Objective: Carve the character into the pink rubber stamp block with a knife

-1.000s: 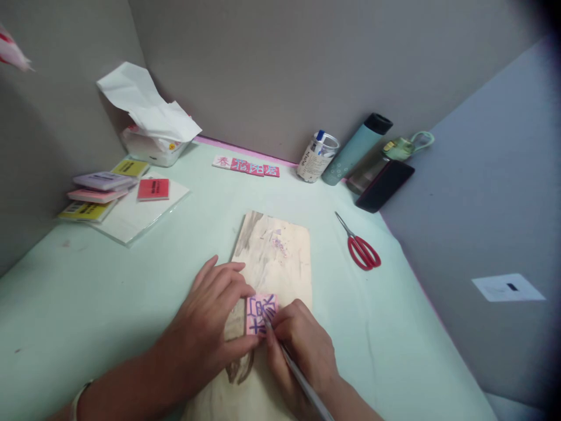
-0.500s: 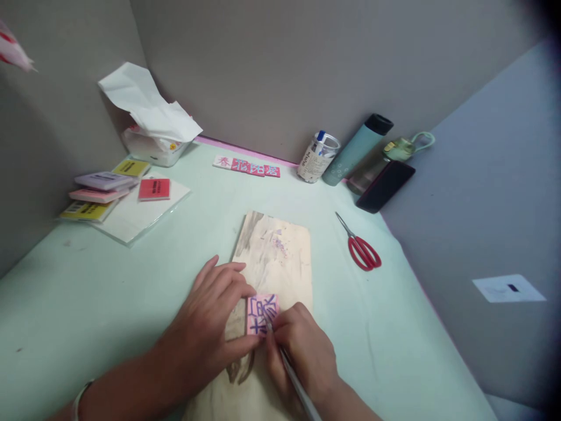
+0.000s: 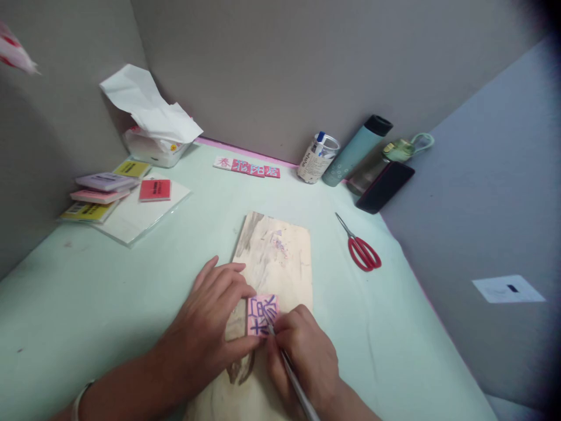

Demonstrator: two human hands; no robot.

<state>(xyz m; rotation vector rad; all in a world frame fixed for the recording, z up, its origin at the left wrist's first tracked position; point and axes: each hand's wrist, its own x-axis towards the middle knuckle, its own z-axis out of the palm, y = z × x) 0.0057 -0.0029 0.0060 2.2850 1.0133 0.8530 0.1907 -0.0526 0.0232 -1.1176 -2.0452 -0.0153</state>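
A small pink block (image 3: 262, 313) marked with a purple character lies on a wooden board (image 3: 276, 257). My left hand (image 3: 210, 318) rests on the board and pinches the block's left side between thumb and fingers. My right hand (image 3: 304, 351) is closed round a thin grey carving tool (image 3: 293, 380), whose tip touches the block's lower right part. The block's lower edge is hidden by my right hand.
Red scissors (image 3: 362, 248) lie right of the board. Along the back wall stand a row of pink carved blocks (image 3: 248, 166), a tin (image 3: 316, 158), a teal bottle (image 3: 355, 150) and a black phone (image 3: 384, 186). Stacked blocks (image 3: 103, 190) and a tissue pack (image 3: 151, 126) sit at the left.
My right hand and the tool have shifted very slightly over the block. My left hand and the block have stayed in place.
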